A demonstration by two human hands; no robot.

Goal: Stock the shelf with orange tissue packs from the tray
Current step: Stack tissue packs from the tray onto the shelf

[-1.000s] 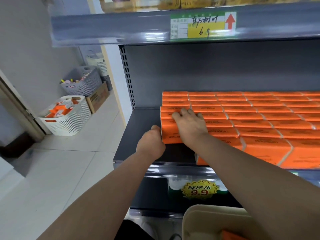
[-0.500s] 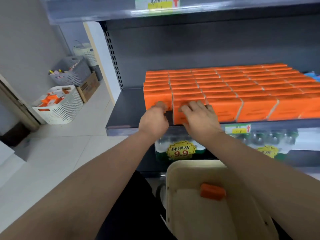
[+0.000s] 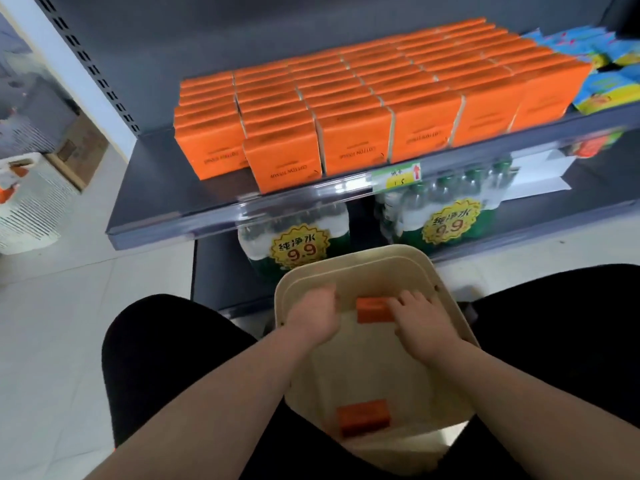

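Pinch tissue pack (image 3: 374, 310) at 12 o'clock end of tray (image 3: 346, 263) squarely, with left hand (image 3: 313, 318) loose, empty at its 9 o'clock, right hand (image 3: 420, 327) touching its 3 o'clock end, grip unclear, then second pack (image 3: 363, 415) at 6 o'clock.

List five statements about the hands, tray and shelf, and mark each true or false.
1. The tray holds two orange packs, a far pack and a near pack. True.
2. The left hand grips the far pack. False: it sits beside the pack, apart from it, holding nothing.
3. The right hand is at the far pack's right end. True.
4. The stocked packs cover the shelf to its left end. False: bare shelf shows to their left.
5. Bottled water stands below the shelf. True.
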